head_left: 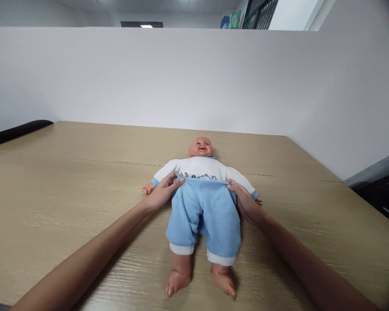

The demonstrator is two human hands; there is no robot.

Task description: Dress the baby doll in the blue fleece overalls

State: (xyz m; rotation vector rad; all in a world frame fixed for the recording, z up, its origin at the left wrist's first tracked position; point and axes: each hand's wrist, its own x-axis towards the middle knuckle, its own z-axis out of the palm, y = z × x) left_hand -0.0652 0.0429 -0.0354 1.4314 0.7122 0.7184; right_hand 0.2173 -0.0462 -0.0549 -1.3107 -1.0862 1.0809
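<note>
A baby doll [201,147] lies on its back on the wooden table, head away from me and bare feet toward me. It wears a white top [201,166] with blue collar and cuffs. Light blue trousers [205,207] with white hems cover its hips and legs down to the shins. At the left end of the waistband, my left hand [164,188] pinches the cloth between thumb and fingers. My right hand [244,199] grips the waistband's right end the same way. The band is stretched between both hands, over the top's lower edge, where part of a printed pattern shows.
The wood-grain table [84,190] has seams running across it. A white partition [181,77] rises behind its far edge. A black curved object [19,131] borders the table at the far left, and a dark object [379,194] stands beyond the right edge.
</note>
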